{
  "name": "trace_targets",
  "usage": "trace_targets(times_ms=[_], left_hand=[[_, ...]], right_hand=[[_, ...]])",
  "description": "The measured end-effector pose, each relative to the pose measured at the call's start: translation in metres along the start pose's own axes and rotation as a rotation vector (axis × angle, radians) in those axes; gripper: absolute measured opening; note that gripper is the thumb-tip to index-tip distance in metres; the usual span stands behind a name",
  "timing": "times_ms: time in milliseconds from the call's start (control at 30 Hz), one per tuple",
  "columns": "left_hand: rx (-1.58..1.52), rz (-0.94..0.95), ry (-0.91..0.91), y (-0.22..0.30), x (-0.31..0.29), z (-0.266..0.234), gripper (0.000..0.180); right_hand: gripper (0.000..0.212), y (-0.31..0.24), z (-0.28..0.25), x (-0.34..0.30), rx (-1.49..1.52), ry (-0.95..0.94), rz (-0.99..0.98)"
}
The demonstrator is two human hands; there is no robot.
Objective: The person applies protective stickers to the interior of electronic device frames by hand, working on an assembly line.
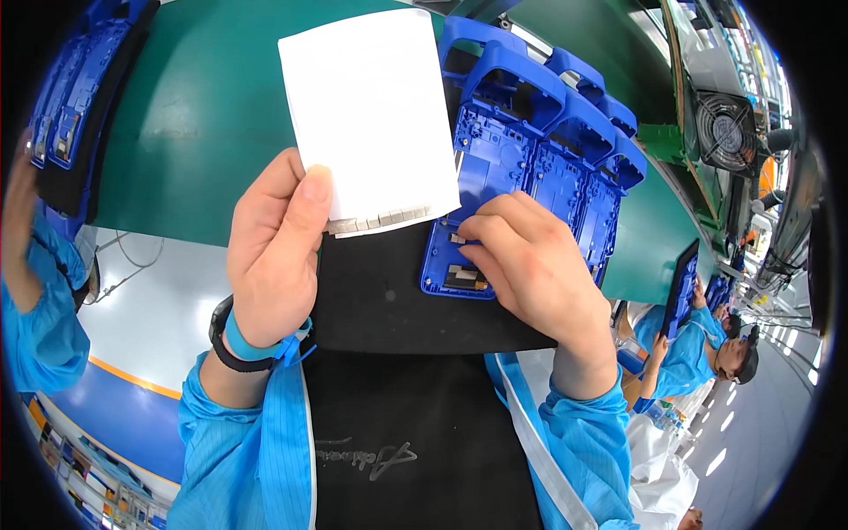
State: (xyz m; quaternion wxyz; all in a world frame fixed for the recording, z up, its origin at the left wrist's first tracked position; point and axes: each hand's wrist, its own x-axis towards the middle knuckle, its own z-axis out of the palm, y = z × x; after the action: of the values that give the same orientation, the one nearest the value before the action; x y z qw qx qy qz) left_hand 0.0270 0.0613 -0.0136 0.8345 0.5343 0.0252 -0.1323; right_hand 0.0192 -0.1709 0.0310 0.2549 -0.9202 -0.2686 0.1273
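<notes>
My left hand (278,252) pinches a white backing sheet (371,106) between thumb and fingers, holding it up over the bench. Along the sheet's lower edge runs a row of small grey pads (380,219). My right hand (539,265) reaches over the near end of a blue plastic housing (486,163), its thumb and fingertips curled together in a pinch. Just at those fingertips a small light-grey piece (457,238) shows; whether it is gripped or lies on the housing I cannot tell. A dark rectangular part (464,277) sits in the housing below my fingers.
More blue housings (601,199) stand side by side to the right. A black mat (380,300) covers the near edge of the green bench (212,106). Co-workers are at far left, by other blue housings (75,106), and at right, holding a blue housing (682,291). A fan (726,132) stands at upper right.
</notes>
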Motion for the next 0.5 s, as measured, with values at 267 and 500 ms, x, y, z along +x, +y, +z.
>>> trace_targets(times_ms=[267, 500], left_hand=[[0.036, 0.009, 0.013, 0.002, -0.001, 0.001, 0.033], [0.04, 0.03, -0.01, 0.002, -0.003, -0.003, 0.032]], right_hand=[[0.013, 0.0, 0.006, -0.005, 0.032, 0.126, -0.024], [0.012, -0.008, 0.003, -0.016, -0.006, 0.062, 0.012]])
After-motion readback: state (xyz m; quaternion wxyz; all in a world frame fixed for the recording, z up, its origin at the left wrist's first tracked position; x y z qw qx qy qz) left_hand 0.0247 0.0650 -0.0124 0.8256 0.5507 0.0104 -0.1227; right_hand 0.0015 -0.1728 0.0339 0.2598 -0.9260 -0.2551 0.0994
